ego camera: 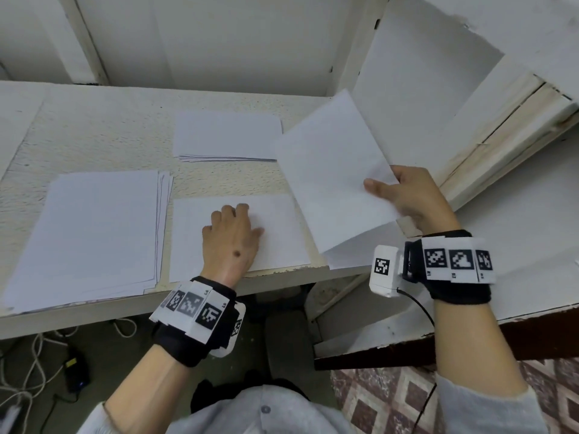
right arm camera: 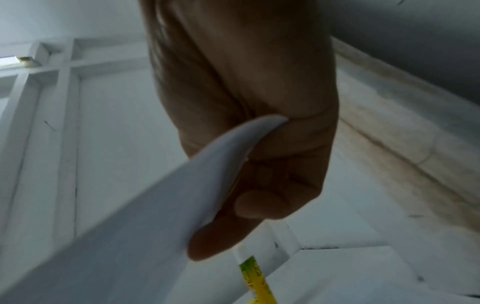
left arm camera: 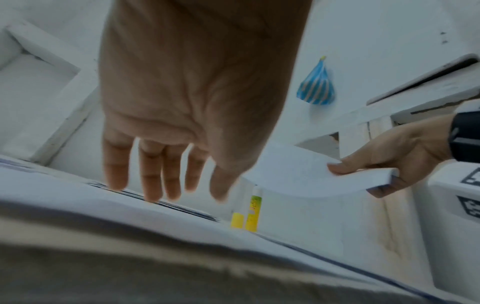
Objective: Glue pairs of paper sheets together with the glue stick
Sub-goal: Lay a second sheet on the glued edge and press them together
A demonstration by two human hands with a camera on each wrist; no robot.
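A single white sheet [ego camera: 279,233] lies flat at the table's front edge. My left hand [ego camera: 241,217] rests on it with straight fingers [left arm camera: 150,176], tips touching the paper. My right hand [ego camera: 385,183] pinches another white sheet [ego camera: 332,170] by its near right corner and holds it tilted above the table, to the right of the flat sheet. The thumb lies on top and the fingers [right arm camera: 257,205] are underneath. The yellow-green glue stick [left arm camera: 254,211] lies uncapped on the table under the lifted sheet, its yellow cap [left arm camera: 237,220] beside it. The head view hides both.
A thick stack of white paper [ego camera: 94,233] lies at the left. A smaller stack [ego camera: 225,136] sits at the back centre. White panelled walls close the back. A second white ledge [ego camera: 517,233] runs along the right. A blue striped bag [left arm camera: 315,86] hangs on the wall.
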